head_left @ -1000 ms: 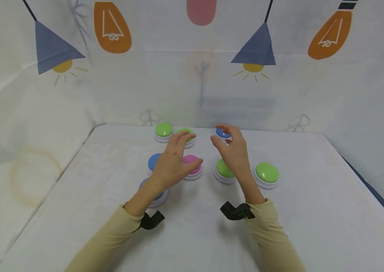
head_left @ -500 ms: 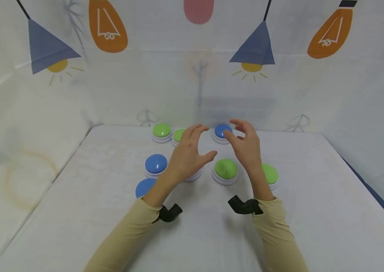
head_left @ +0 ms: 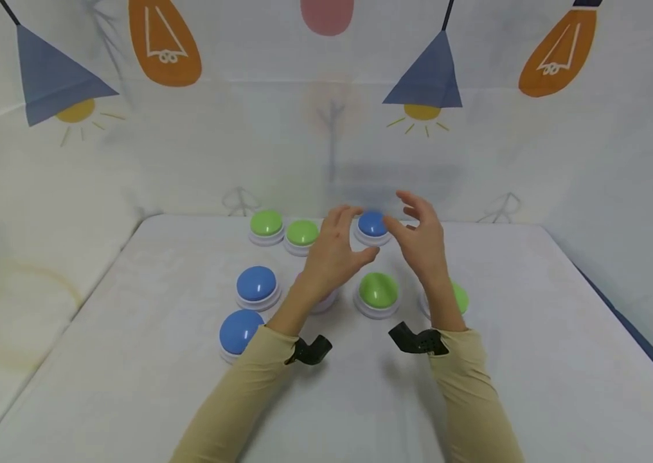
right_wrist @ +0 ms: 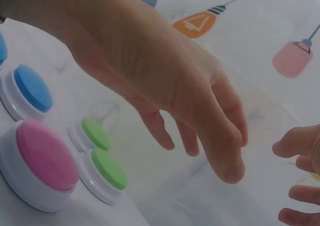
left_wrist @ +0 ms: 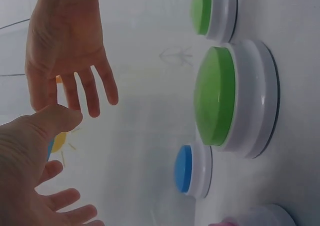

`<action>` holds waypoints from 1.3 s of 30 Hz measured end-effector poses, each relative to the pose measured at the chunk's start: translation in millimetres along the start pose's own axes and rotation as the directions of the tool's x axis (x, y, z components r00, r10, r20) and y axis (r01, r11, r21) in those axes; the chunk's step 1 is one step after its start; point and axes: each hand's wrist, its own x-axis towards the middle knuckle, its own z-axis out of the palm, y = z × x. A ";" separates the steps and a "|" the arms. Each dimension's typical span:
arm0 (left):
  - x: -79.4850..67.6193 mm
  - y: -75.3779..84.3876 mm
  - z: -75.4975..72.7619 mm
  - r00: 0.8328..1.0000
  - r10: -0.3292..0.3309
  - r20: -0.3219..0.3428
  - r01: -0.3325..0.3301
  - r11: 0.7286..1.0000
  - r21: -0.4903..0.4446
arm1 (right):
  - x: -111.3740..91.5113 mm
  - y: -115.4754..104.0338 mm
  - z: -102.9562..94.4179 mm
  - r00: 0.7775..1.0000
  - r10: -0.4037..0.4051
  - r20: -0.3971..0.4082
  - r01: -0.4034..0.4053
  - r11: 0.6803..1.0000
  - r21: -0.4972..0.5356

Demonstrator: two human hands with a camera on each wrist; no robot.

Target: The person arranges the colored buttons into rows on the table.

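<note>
My left hand (head_left: 332, 257) hovers above the table with its thumb spread from its fingers, holding nothing. Its wrist covers most of a pink push button (right_wrist: 47, 156), which shows fully in the right wrist view. Facing it, my right hand (head_left: 423, 247) is also raised and holds nothing, its fingers loosely bent. A gap separates the two hands. Between them, farther back, sits a blue button (head_left: 373, 224). Below the gap is a green button (head_left: 378, 290) on a white base. Another green button (head_left: 461, 299) is partly hidden by my right forearm.
Two blue buttons, one farther back (head_left: 256, 283) and one nearer (head_left: 240, 332), stand left of my left forearm. Two green buttons, a left (head_left: 266, 222) and a right one (head_left: 303, 232), sit near the back edge. A printed curtain (head_left: 280, 141) hangs behind the white table (head_left: 101, 360).
Both hands have shifted to the right in the air, uncovering the blue buttons at left. The right forearm has come over the rightmost green button. The head view has turned slightly.
</note>
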 end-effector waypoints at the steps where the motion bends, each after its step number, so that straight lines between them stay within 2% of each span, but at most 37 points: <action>1: 1.1 0.4 1.4 1.000 -0.003 0.001 0.003 1.000 -0.001 | 0.7 0.9 0.5 1.000 -0.001 0.000 0.001 1.000 0.002; 9: 10.8 0.9 11.9 0.999 -0.034 0.017 0.034 0.999 0.007 | 5.0 9.4 2.7 0.999 0.031 0.026 -0.030 0.999 -0.022; 22: 22.1 -3.8 34.3 0.986 -0.146 0.076 0.147 0.989 -0.001 | 13.1 33.7 18.5 0.989 0.123 0.086 -0.112 0.986 -0.124; 29: 22.4 -9.3 41.4 0.967 -0.201 0.158 0.196 0.979 0.052 | 15.7 48.9 31.0 0.978 0.118 0.175 -0.086 0.980 -0.177; 34: 21.8 -14.3 46.9 0.951 -0.246 0.187 0.236 0.969 0.076 | 15.2 56.1 35.5 0.977 0.106 0.186 -0.071 0.980 -0.184; 39: 20.9 -16.9 51.5 0.937 -0.279 0.212 0.263 0.959 0.101 | 13.5 63.4 37.5 0.970 0.133 0.203 -0.100 0.982 -0.163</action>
